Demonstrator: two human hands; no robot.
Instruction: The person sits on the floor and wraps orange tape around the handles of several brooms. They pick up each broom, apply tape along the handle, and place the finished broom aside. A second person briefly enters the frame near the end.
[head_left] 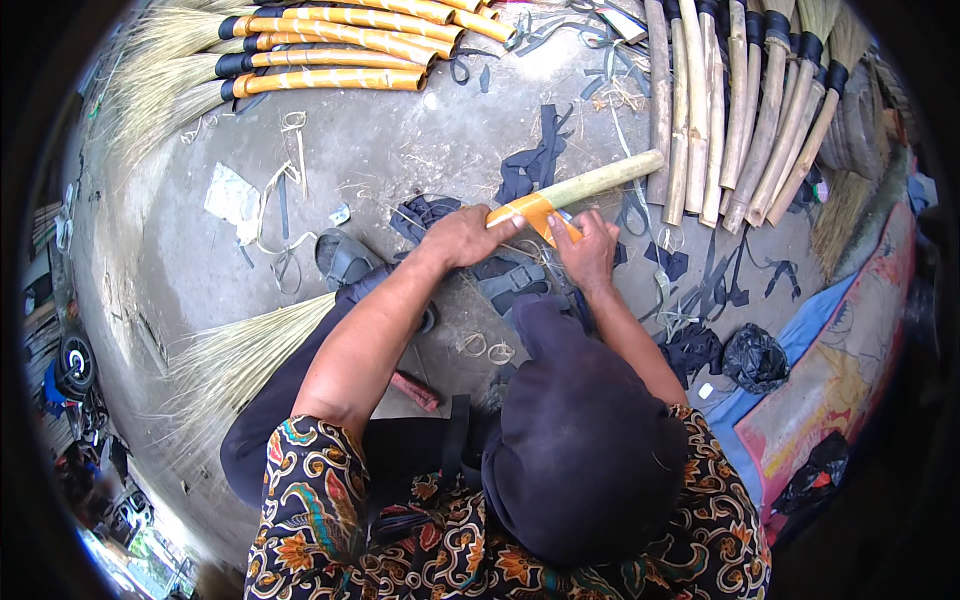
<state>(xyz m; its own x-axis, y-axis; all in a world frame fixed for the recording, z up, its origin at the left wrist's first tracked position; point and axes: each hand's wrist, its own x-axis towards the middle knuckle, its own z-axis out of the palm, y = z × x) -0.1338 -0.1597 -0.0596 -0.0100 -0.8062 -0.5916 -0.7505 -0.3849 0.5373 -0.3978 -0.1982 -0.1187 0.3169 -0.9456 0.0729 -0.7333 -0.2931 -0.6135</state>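
Note:
My left hand (470,234) is closed round a bamboo broom handle (605,181), which slants up to the right. Orange tape (535,211) wraps part of the handle just beyond that hand. A loose end of this strip runs to my right hand (585,245), whose fingers pinch it below the handle. Pale broom bristles (260,355) fan out at the lower left, beside my bent left leg. They seem to belong to the same broom, but my forearm and leg hide the join. My raised right knee (590,450), in dark trousers, stands between my arms.
Several brooms with orange-wrapped handles (340,80) lie at the back left. Brooms with bare bamboo handles (710,120) lie at the back right. Black rubber scraps (535,155) litter the concrete floor (390,120). A black plastic bag (755,358) sits right, near a patterned cloth (835,360).

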